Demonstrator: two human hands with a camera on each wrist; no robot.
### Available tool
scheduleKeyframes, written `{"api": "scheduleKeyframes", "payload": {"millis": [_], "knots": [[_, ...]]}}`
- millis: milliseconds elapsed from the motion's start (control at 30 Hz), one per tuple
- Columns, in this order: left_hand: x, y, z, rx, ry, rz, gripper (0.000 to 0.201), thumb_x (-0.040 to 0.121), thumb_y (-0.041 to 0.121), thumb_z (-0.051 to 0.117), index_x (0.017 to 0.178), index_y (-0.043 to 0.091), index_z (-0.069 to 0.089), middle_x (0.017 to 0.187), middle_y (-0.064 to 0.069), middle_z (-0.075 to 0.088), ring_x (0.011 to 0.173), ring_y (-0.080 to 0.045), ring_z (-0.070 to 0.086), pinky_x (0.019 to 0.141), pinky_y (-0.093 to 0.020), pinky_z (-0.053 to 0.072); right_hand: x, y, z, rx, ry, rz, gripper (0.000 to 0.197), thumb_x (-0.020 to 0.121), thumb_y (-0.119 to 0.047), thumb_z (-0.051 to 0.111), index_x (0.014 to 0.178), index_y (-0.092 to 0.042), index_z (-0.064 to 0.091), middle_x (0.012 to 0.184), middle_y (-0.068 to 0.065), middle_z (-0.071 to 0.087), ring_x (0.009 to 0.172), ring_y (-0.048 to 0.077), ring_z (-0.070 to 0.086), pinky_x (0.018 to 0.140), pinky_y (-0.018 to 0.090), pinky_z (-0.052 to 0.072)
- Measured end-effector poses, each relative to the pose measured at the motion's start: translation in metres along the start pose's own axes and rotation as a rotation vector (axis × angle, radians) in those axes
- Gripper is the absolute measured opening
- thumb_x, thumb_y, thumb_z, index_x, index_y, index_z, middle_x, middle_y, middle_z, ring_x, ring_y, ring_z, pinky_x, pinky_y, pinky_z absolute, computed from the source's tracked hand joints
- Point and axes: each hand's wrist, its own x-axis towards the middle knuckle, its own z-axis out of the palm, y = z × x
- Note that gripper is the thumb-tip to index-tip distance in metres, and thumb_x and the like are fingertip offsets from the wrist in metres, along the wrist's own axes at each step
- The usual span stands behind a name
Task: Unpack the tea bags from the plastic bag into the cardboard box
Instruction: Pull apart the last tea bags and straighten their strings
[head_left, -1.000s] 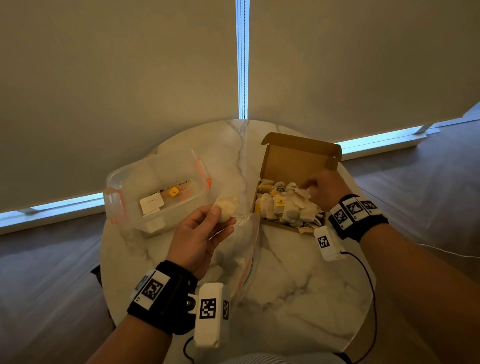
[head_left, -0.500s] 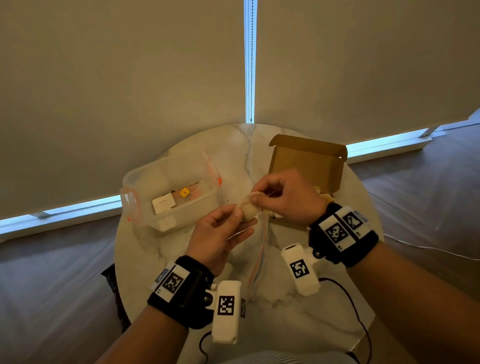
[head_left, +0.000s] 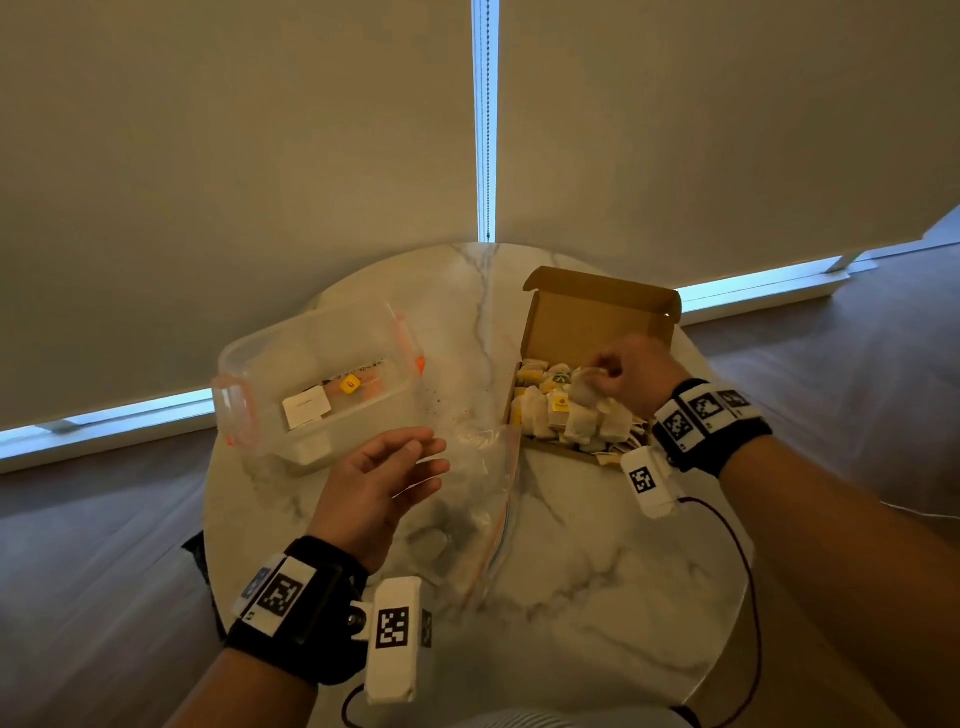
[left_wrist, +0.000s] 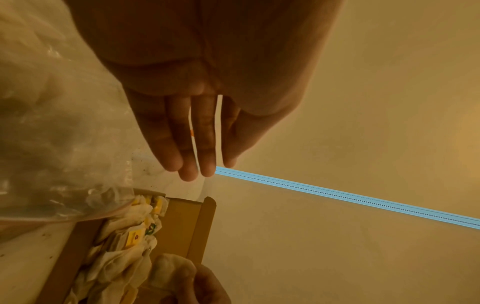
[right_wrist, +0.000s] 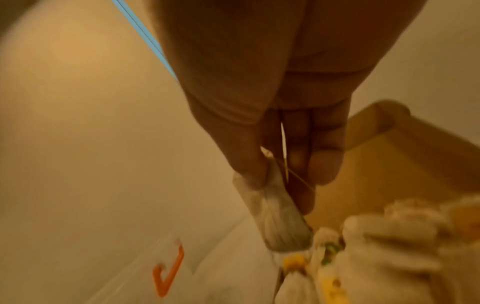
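A tea bag (head_left: 584, 389) is pinched between the thumb and fingers of the right hand (head_left: 636, 376) and is held just above the heap of tea bags (head_left: 566, 421) in the cardboard box (head_left: 587, 322). In the right wrist view, the pinched bag is seen hanging from the fingertips (right_wrist: 249, 170), its lower end close to the heap; whether it touches the heap cannot be told. The box is set on the right part of the round marble surface (head_left: 597, 571), with its lid raised at the far side.

The left hand (head_left: 376, 486) is held over the surface with nothing in its grip: the fingers (left_wrist: 205, 144) are stretched out, nearly straight and close together. It is placed just left of the clear plastic bag (head_left: 467, 499), which lies crumpled on the surface between the two hands. One corner of the plastic bag reaches the near left edge of the box. A pale lump is seen through the plastic, but it cannot be made out.

A clear plastic tub (head_left: 317, 379) with orange clips is set on the left part of the surface, behind the left hand. A white card and a small yellow tag are seen inside it. Black bands with printed markers are worn on both wrists.
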Motion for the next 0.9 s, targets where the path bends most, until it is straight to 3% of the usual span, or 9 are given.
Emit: {"api": "scheduleKeyframes", "payload": {"millis": [67,200,300,467,567,667,733,800,900], "knots": [[0.000,0.000,-0.002,0.008,0.004,-0.002,0.018,0.096,0.006,0.051,0.103,0.006,0.068,0.099,-0.013,0.074,0.089,-0.025,0.069,0.081,-0.034,0.057,0.010,-0.005,0.018,-0.018,-0.104,0.019,0.017,0.092,-0.025,0.062,0.104,-0.017,0.070,0.099,-0.002,0.066,0.091,0.013,0.058,0.075,0.025,0.043],[0.003,0.002,-0.007,0.004,0.024,0.003,0.017,0.096,0.005,0.051,0.102,0.005,0.068,0.098,-0.014,0.073,0.087,-0.025,0.069,0.079,-0.033,0.057,0.037,-0.008,0.047,-0.094,-0.149,0.055,0.015,0.090,-0.022,0.064,0.100,-0.014,0.072,0.103,0.004,0.068,0.088,0.017,0.058,0.073,0.027,0.042],[0.006,0.003,-0.012,-0.003,0.029,0.016,0.017,0.095,0.004,0.052,0.102,0.004,0.068,0.096,-0.013,0.073,0.086,-0.024,0.069,0.075,-0.029,0.058,0.050,-0.005,0.053,-0.270,-0.217,0.101,0.013,0.088,-0.017,0.065,0.098,-0.011,0.071,0.100,0.010,0.068,0.093,0.026,0.063,0.074,0.031,0.049],[0.009,0.004,-0.022,0.004,0.058,0.027,0.018,0.095,0.004,0.052,0.103,0.004,0.068,0.094,-0.011,0.073,0.081,-0.021,0.069,0.071,-0.026,0.058,0.056,-0.009,0.043,-0.367,-0.016,0.054,0.019,0.088,-0.022,0.067,0.105,-0.014,0.069,0.109,0.008,0.062,0.098,0.026,0.058,0.082,0.034,0.052],[0.011,0.006,-0.035,0.060,0.096,0.024,0.016,0.095,0.004,0.054,0.100,0.006,0.068,0.092,-0.011,0.073,0.079,-0.020,0.069,0.068,-0.026,0.057,0.032,-0.026,0.045,-0.157,0.017,-0.048,0.013,0.092,-0.023,0.060,0.087,-0.014,0.068,0.090,0.005,0.059,0.083,0.021,0.057,0.070,0.031,0.046],[0.015,0.003,-0.064,0.336,0.226,0.040,0.014,0.094,0.007,0.058,0.093,0.012,0.070,0.092,-0.008,0.072,0.081,-0.023,0.068,0.071,-0.032,0.055,0.002,-0.036,0.068,-0.029,-0.060,-0.112,0.043,0.092,-0.030,0.058,0.063,0.001,0.063,0.062,0.016,0.059,0.055,0.024,0.050,0.054,0.032,0.039],[0.019,-0.004,-0.091,0.617,0.333,0.059,0.011,0.091,0.014,0.064,0.086,0.022,0.070,0.090,-0.001,0.072,0.086,-0.022,0.067,0.076,-0.036,0.054,-0.011,-0.036,0.089,0.008,-0.141,0.013,0.060,0.092,-0.045,0.055,0.061,0.006,0.062,0.064,0.023,0.065,0.053,0.032,0.055,0.055,0.040,0.047],[0.021,-0.015,-0.113,0.857,0.386,0.031,0.006,0.088,0.023,0.068,0.084,0.027,0.066,0.091,0.005,0.069,0.093,-0.020,0.065,0.081,-0.035,0.049,-0.019,-0.039,0.108,0.099,-0.238,0.212,0.067,0.089,-0.058,0.053,0.069,0.005,0.068,0.070,0.019,0.070,0.061,0.030,0.067,0.064,0.041,0.056],[0.025,-0.035,-0.130,0.961,0.374,0.004,0.016,0.086,0.029,0.071,0.095,0.024,0.058,0.103,0.003,0.064,0.105,-0.021,0.060,0.088,-0.035,0.046,-0.025,-0.050,0.127,0.515,-0.266,0.449,0.047,0.089,-0.046,0.061,0.085,0.000,0.070,0.078,0.012,0.073,0.069,0.024,0.071,0.064,0.033,0.059]]}}
